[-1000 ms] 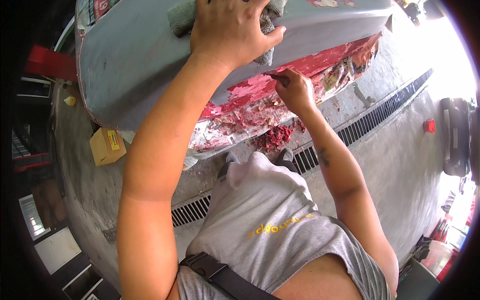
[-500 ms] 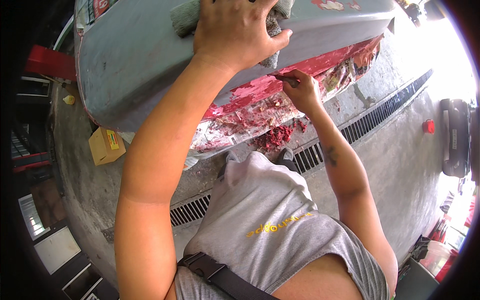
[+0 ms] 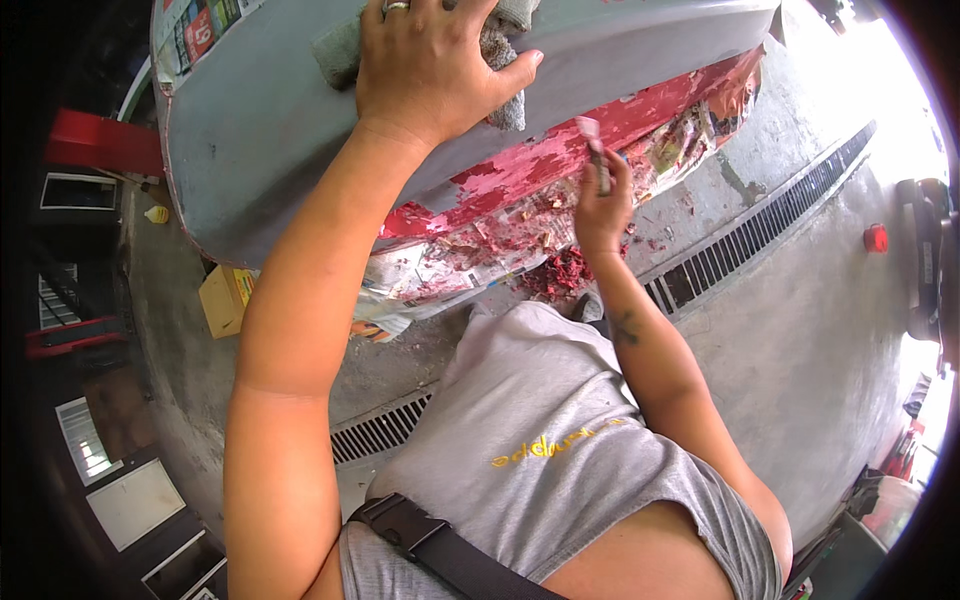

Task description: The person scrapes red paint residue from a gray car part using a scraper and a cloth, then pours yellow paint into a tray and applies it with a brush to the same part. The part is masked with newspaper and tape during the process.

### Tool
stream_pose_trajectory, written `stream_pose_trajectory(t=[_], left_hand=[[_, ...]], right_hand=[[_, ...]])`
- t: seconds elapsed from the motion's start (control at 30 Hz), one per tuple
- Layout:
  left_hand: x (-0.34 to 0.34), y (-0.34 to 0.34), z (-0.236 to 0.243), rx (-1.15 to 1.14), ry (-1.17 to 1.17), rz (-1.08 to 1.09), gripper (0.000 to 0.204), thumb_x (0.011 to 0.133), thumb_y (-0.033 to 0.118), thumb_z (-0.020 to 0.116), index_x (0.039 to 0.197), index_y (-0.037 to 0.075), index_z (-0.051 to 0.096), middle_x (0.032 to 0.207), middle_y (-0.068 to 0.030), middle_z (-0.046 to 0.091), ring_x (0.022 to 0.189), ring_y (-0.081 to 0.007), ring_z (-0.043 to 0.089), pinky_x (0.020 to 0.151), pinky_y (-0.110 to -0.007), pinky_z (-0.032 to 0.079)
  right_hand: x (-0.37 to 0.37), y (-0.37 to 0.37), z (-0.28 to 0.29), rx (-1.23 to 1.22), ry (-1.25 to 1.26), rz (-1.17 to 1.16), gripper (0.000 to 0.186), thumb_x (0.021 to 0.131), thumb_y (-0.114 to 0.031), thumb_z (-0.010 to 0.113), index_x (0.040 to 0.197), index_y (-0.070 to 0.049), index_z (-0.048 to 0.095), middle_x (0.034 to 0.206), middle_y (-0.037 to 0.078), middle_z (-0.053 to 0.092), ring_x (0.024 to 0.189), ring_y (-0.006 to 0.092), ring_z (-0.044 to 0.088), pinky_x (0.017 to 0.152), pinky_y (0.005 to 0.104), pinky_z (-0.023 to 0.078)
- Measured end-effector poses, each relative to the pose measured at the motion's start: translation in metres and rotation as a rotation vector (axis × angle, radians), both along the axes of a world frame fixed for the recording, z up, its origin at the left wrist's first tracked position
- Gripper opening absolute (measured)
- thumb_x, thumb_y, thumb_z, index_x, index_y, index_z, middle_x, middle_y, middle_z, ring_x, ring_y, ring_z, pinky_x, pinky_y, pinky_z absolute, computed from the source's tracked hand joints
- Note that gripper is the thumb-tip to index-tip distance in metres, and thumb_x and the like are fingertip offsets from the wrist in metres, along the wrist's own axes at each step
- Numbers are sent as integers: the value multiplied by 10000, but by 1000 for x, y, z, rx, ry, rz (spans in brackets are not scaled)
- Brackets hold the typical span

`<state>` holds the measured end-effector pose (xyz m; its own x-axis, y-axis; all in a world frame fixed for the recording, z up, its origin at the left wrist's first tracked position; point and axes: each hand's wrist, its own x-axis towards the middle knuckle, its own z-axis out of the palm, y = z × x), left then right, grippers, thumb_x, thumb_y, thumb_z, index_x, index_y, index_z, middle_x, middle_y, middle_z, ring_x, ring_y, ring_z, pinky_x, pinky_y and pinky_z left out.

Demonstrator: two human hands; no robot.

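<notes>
My left hand (image 3: 425, 75) lies fingers spread over a folded grey rag (image 3: 342, 45) on the smooth grey body panel (image 3: 250, 130) of a vehicle. Its thumb sticks out to the right, and part of the cloth is hidden beneath the palm. Closed around the handle of a scraper (image 3: 600, 170), my right hand (image 3: 605, 205) is low in front of the panel. The scraper's pinkish, paint-smeared blade points up toward the red lower strip (image 3: 640, 115), where the paint is patchy and peeling.
Paint-spattered newspaper (image 3: 480, 245) hangs below the strip. Red paint scraps (image 3: 560, 275) are heaped on the concrete floor by my feet. A floor drain grate (image 3: 770, 215) runs behind them. A cardboard box (image 3: 225, 300) stands left, a red container (image 3: 875, 238) right.
My right hand has turned and drawn back slightly, so the scraper blade now shows, tipped upward. My left hand and the rag appear shifted left as the view moved.
</notes>
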<state>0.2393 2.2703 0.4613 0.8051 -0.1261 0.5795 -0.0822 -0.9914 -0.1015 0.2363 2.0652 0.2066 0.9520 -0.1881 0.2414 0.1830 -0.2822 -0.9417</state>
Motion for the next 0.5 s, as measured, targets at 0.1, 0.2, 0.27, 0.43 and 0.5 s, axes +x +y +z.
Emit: stream_pose_trajectory(t=[0.1,0.2,0.27,0.43,0.5], left_hand=[[2,-2,0,22,-28,26,784,846,513,818,1503,182,547,1407,-190,522,1297,-411,547,1153,-571,418],[-1,-4,-3,-44,-10,27,784,832,519,823,1491,191,555,1402,-187,529,1289,-413,554,1136,-567,432],[-1,-3,-1,-27,-31,11,781,825,520,827,1482,192,562,1396,-188,535,1288,-412,557,1130,-562,439],[-1,-1,2,-30,-49,-17,766,822,516,830,1463,179,582,1384,-191,548,1289,-407,566,1122,-559,444],[-1,-1,2,-51,-43,-28,768,822,515,830,1464,175,582,1381,-192,550,1287,-407,570,1124,-558,443]], right_hand=[[-7,-30,9,-57,186,111,274,1006,-175,749,1264,-94,703,1191,144,765,1046,273,759,882,412,596],[-13,-36,20,-498,-75,271,262,975,-217,780,1214,-118,744,1124,85,775,978,278,770,844,387,603],[-12,-27,27,-537,-138,319,264,943,-218,793,1189,-132,756,1134,77,768,1002,319,755,859,414,602],[1,-1,44,-626,-129,356,254,937,-247,773,1174,-158,752,1085,69,761,989,327,750,835,455,600],[4,3,50,-634,-102,367,252,939,-248,766,1170,-149,754,1059,84,761,969,339,751,826,463,597]])
